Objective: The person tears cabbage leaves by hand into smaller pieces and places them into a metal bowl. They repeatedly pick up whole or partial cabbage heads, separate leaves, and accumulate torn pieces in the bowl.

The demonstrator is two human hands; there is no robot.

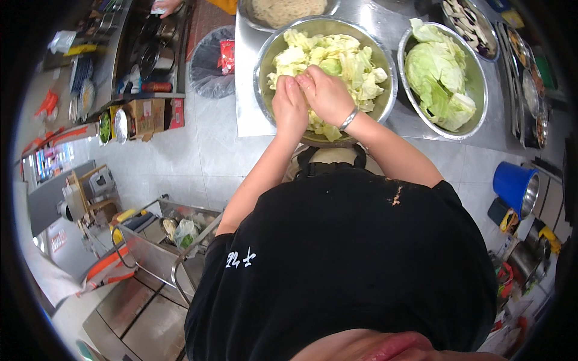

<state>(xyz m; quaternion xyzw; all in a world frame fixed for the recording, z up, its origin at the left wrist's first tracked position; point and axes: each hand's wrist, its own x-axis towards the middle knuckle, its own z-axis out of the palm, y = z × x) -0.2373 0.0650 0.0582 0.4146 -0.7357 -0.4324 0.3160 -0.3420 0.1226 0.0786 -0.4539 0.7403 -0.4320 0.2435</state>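
Note:
My left hand point(290, 109) and my right hand point(327, 99) meet over a large metal bowl point(263, 90) of torn pale-green cabbage leaves point(354, 67). Both hands are closed, with the fingers curled and the knuckles of one against the other. Whatever is in them is hidden beneath the fingers. A metal bracelet point(348, 119) circles my right wrist. To the right of this bowl stands a second metal bowl point(484, 99), holding larger whole chunks of cabbage point(436, 75).
Bowls and the steel table point(248, 117) stand before me. Behind are a bowl of pale shreds point(289, 11) and a bowl of cut eggplant point(472, 27). Left of the table is a bin with a black liner point(208, 75); a metal cart point(150, 253) is at lower left, a blue bucket point(510, 183) at right.

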